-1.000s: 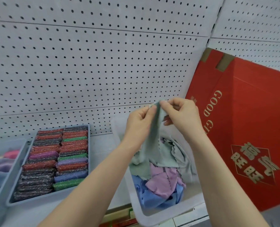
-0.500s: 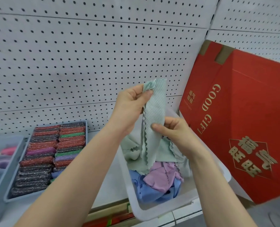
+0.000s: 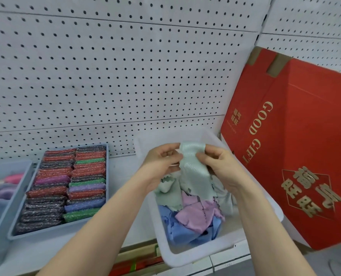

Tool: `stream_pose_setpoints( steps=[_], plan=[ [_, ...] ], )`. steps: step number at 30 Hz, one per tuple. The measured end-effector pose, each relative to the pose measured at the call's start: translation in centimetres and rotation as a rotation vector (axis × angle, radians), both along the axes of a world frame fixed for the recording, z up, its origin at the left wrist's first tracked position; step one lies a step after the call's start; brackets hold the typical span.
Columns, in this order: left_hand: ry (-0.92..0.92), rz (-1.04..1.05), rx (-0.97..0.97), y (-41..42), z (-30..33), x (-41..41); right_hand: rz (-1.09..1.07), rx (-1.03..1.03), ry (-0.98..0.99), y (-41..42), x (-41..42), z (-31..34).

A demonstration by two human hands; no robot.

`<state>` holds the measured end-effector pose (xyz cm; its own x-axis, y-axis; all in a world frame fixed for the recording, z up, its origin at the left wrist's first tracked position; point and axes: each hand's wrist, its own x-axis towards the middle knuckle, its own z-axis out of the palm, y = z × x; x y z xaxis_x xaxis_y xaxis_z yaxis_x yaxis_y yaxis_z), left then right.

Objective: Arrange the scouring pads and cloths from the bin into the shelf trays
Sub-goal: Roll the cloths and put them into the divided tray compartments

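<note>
Both my hands have dropped since half a second ago: the green cloth [image 3: 191, 164], which hung tall from my raised left hand [image 3: 161, 162], now sits low at centre frame, just over the bin [image 3: 187, 255]. My right hand [image 3: 221, 166] has climbed from its lower edge to the top, so both hands pinch the upper edge side by side, fingers curled on the fabric. I judge this grip is for folding it narrow, to fit a tray. Its long axis runs top to bottom in the frame, tail trailing down into the pink cloth [image 3: 197, 214] and blue cloth [image 3: 183, 232]. At lower left, the tray of scouring pads [image 3: 66, 188] looks full.
</note>
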<state>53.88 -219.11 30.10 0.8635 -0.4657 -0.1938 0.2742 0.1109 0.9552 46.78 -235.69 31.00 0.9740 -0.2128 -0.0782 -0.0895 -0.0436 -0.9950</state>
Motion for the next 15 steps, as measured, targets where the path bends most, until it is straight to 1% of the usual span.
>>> stream_pose_setpoints(
  steps=[2,4,5,8,9,11,13,15],
  plan=[
    [-0.106,0.019,-0.053,-0.1,1.0,0.3,-0.001,0.01,-0.141,-0.2,0.4,1.4],
    [-0.213,0.02,-0.103,-0.1,2.3,0.3,0.03,-0.039,-0.278,-0.5,0.8,2.3],
    [-0.238,0.018,-0.129,-0.1,2.9,0.3,0.047,-0.072,-0.309,-0.5,1.0,2.6],
    [-0.19,-0.08,-0.194,0.2,3.4,0.4,0.062,-0.135,-0.338,-0.6,1.3,3.2],
    [-0.17,-0.134,-0.168,0.4,3.2,0.3,0.057,-0.152,-0.353,-0.6,1.4,3.2],
    [-0.197,-0.203,-0.044,0.4,2.3,-0.1,0.022,-0.176,-0.384,-0.6,1.7,2.9],
    [-0.231,-0.204,0.034,0.4,1.4,-0.5,-0.011,-0.153,-0.395,-0.3,1.6,2.8],
    [-0.199,-0.149,0.031,0.5,1.0,-0.7,-0.017,-0.091,-0.353,0.2,1.4,2.9]
  ],
)
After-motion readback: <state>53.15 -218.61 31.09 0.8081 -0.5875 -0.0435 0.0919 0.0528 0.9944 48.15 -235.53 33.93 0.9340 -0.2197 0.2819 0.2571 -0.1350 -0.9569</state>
